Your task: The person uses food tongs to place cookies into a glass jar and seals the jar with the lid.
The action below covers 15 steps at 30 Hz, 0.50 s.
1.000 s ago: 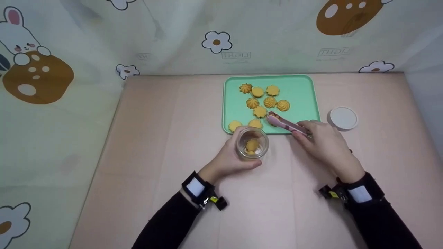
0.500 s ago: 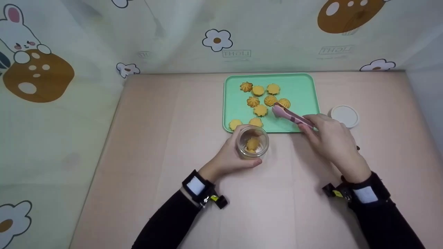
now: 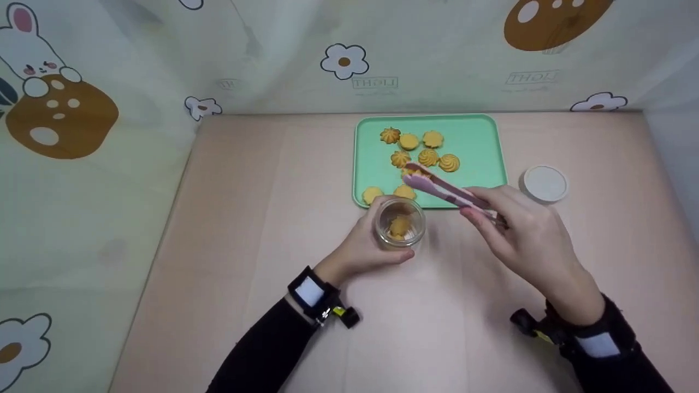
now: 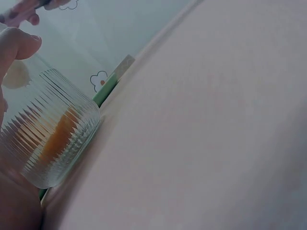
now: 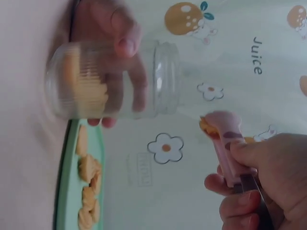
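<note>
My left hand [image 3: 363,245] grips a clear ribbed glass jar [image 4: 84,103], fingers round its side and its mouth facing up. Inside lie a couple of golden cookies [image 5: 91,93]. With my right hand [image 3: 524,234] I hold pink tongs [image 5: 230,139] beyond the jar's rim, above the tray's front edge. Between the tong tips a small cookie [image 5: 208,126] is pinched, only partly seen. The green tray [image 3: 478,142] carries several piped cookies [image 3: 428,158], one of them partly covered by the tongs in the head view.
A round white lid [image 3: 545,184] lies on the pale pink tabletop [image 3: 262,180], right of the tray. Behind the table hangs a curtain [image 3: 262,60] printed with flowers and a rabbit. Both wrists wear black straps with small cameras.
The tongs have lifted off the tray with a cookie, gone right at first, then left towards the jar. My left hand and the jar stay nearly in place.
</note>
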Tool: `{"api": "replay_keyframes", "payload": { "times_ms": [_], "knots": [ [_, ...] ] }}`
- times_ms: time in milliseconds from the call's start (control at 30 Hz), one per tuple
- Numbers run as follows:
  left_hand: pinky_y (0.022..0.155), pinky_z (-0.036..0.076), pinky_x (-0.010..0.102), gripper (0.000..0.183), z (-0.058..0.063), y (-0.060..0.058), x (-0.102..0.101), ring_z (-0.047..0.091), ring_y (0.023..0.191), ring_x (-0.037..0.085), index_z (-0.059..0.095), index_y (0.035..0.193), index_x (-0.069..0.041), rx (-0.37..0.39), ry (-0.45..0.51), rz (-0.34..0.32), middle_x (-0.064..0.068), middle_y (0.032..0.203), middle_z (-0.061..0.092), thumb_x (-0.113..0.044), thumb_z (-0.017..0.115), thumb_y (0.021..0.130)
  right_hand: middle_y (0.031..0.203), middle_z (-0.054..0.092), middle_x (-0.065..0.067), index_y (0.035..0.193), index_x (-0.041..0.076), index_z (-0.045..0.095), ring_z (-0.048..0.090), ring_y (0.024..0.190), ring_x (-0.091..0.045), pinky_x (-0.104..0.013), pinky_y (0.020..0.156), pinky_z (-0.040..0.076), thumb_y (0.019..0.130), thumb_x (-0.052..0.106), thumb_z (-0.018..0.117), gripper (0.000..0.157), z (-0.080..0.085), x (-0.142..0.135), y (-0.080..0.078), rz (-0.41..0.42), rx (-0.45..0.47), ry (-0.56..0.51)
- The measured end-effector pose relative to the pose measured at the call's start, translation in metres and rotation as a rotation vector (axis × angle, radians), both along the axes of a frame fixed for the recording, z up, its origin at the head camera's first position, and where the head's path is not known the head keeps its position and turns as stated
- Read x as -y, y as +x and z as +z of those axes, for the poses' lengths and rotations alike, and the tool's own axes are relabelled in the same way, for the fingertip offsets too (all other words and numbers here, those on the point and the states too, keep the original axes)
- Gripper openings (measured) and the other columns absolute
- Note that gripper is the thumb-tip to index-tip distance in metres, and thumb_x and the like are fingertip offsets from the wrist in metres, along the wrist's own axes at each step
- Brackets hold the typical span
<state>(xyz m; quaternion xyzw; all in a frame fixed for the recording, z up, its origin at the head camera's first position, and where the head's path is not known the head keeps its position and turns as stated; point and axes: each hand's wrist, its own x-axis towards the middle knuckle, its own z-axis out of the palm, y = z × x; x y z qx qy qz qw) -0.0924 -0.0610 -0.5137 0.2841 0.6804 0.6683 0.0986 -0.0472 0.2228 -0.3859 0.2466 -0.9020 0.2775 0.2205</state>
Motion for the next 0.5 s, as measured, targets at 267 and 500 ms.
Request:
{"api": "replay_keyframes", "payload": {
  "times_ms": [267,500],
  "knots": [
    [0.127,0.039,0.043,0.093,0.0018,0.0008,0.0011,0.054,0.144,0.02,0.044,0.155,-0.015,0.013,-0.034,0.004,0.002,0.149,0.061,-0.015,0.098,0.078,0.097,0.077,0.002,0.122,0.013,0.081,0.056,0.064,-0.006,-0.022,0.05,0.044,0.096,0.02,0.086,0.028,0.0062,0.0061,0.0118,0.056,-0.005,0.091],
    [0.125,0.043,0.044,0.092,-0.0011,0.0008,0.0003,0.057,0.142,0.022,0.044,0.154,-0.017,0.041,0.003,-0.008,0.003,0.15,0.061,-0.011,0.098,0.079,0.098,0.077,0.005,0.123,0.017,0.08,0.055,0.063,-0.006,-0.026,0.049,0.046,0.095,0.02,0.086,0.029,0.0052,0.0074,0.0119,0.134,-0.003,0.148]
  ]
}}
